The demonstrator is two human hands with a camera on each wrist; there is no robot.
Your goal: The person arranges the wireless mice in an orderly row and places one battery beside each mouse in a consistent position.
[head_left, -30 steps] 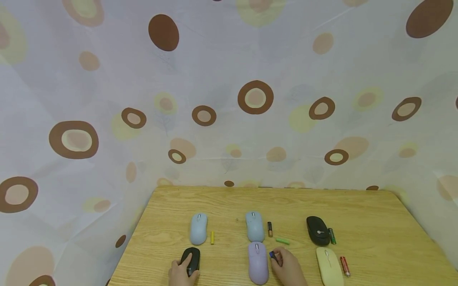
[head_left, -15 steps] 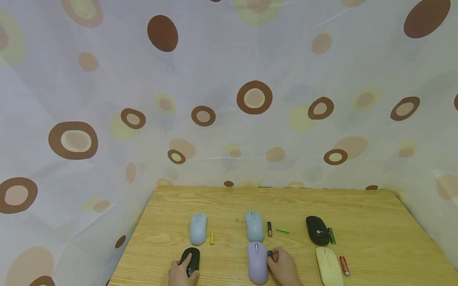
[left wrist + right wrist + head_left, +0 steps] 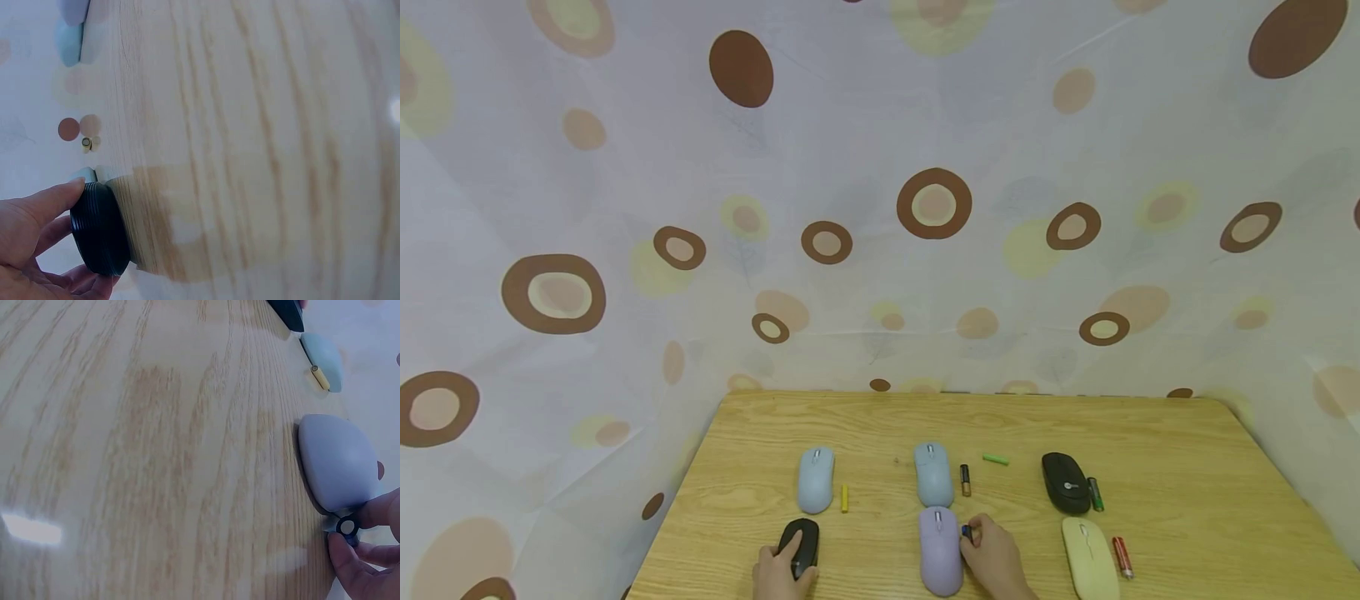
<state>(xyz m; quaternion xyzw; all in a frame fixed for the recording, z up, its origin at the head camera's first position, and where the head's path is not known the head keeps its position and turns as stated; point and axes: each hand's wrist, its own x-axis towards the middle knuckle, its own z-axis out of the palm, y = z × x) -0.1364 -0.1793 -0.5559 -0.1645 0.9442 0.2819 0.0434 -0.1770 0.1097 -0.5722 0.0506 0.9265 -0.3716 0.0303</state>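
Note:
My left hand (image 3: 778, 577) grips a black computer mouse (image 3: 807, 543) at the table's front left, fingers and thumb along its sides. The left wrist view has that black mouse (image 3: 100, 228) from its rear end. Between the fingertips of my right hand (image 3: 997, 560) is a dark blue battery (image 3: 967, 532), pinched close against the right side of a purple mouse (image 3: 940, 552). One round end of the battery (image 3: 347, 527) faces the right wrist camera. Beyond that hand lie a light green battery (image 3: 996, 459) and a black-and-copper battery (image 3: 966, 481).
Two light blue mice stand behind, one at left (image 3: 816, 481) beside a yellow battery (image 3: 845, 499), one at centre (image 3: 933, 477). At right are a black mouse (image 3: 1065, 483), a dark green battery (image 3: 1096, 494), a yellow mouse (image 3: 1090, 558) and a red battery (image 3: 1123, 557).
My right hand has shifted slightly left with the blue battery, up to the purple mouse. The light green battery has rolled away toward the back of the table. The left hand stays put.

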